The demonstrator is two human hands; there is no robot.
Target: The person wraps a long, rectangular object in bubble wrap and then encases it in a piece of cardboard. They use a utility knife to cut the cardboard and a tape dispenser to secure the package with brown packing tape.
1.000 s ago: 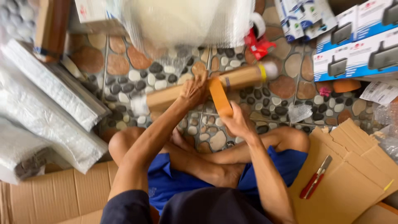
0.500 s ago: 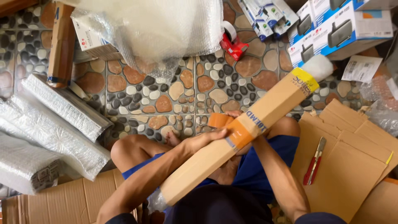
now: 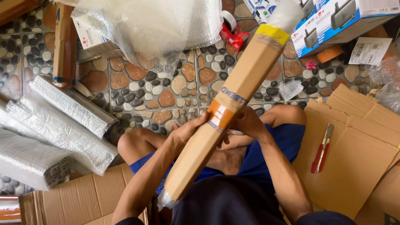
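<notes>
Head view, parcel: a long cardboard-wrapped parcel lay slantwise over the person's lap, its near end low at the left, its far end with a yellow band raised toward the right
Head view, tape: an orange band of tape crossed the parcel about its middle
Head view, left hand: the left hand was closed round the parcel's left edge, just beside the orange band
Head view, right hand: the right hand was curled against the parcel's right side at the band; what it gripped could not be told
Head view, surroundings: red-handled cutter on flat cardboard at right; bubble-wrapped rolls at left; red tape dispenser far off on the pebble floor
Step, judged: taping round the parcel's middle seemed in hand
Next move, judged: likely called for turning the parcel while pressing the band flat
</notes>
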